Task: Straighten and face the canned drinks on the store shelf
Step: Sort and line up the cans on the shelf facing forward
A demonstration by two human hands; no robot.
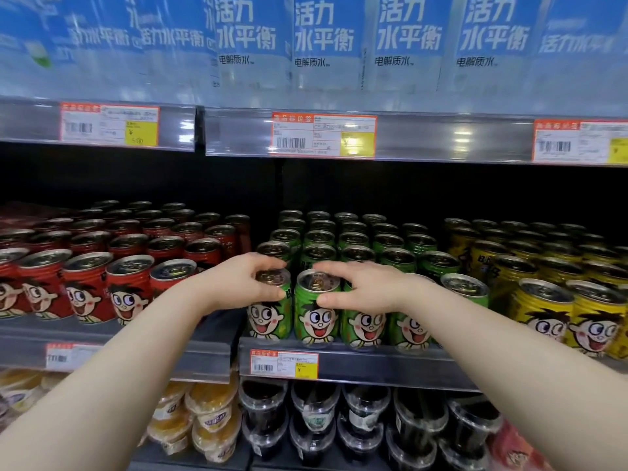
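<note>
Green cans (361,329) on store shelf (373,366)

Metal store shelving (424,137) with orange-edged price tags (323,136), blue-labelled bottles (326,39) above, dessert cups (367,413) below.

Red cans (86,290), green cans (317,317), yellow cans (543,314), cartoon-face print, blue-white bottle labels (326,32)

Glossy metal cans (317,314); shiny plastic shelf strip (441,139).
</note>
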